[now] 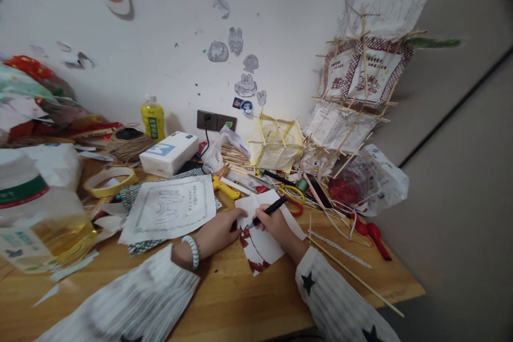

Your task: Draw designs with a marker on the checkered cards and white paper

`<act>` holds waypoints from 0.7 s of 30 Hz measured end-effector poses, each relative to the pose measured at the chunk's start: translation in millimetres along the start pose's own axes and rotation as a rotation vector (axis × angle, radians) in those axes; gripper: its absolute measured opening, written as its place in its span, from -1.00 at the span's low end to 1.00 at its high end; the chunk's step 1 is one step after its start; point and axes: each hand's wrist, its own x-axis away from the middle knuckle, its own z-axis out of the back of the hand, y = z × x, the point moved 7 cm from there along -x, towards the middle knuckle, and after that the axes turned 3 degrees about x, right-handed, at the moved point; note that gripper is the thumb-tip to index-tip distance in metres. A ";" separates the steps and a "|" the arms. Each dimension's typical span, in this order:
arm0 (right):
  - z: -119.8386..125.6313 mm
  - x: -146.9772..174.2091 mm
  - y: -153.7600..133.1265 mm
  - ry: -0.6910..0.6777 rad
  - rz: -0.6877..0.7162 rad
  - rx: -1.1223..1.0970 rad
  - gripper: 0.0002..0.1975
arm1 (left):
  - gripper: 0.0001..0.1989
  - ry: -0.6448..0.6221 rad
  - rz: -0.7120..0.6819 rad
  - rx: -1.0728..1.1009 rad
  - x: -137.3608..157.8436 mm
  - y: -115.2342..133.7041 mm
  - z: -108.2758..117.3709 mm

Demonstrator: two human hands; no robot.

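A white sheet of paper (266, 250) with a dark red drawing down its left side lies on the wooden table (240, 299). My right hand (276, 227) grips a black marker (276, 207), its tip at or just above the sheet near the red drawing. My left hand (218, 232) rests with fingers stretched out at the sheet's left edge; some fingertips are hard to make out. Left of that hand lies a drawn, lettered white sheet (172, 208) over a green patterned piece.
Behind the paper are a yellow glue gun (225, 187), scissors (294, 206) and a phone (318, 191). A stick-and-paper lantern structure (360, 75) rises at right. A large bottle (44, 219) stands left, and a thin stick (356, 275) lies at right.
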 end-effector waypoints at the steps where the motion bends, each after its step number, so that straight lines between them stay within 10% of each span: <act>1: 0.2 0.2 -0.4 0.002 -0.001 0.001 -0.79 | -0.60 0.000 0.000 0.001 -0.1 0.1 0.0; 21: 1.0 -0.2 -3.1 0.034 0.003 -0.011 -0.79 | -0.60 0.007 0.021 -0.021 -0.8 0.8 1.1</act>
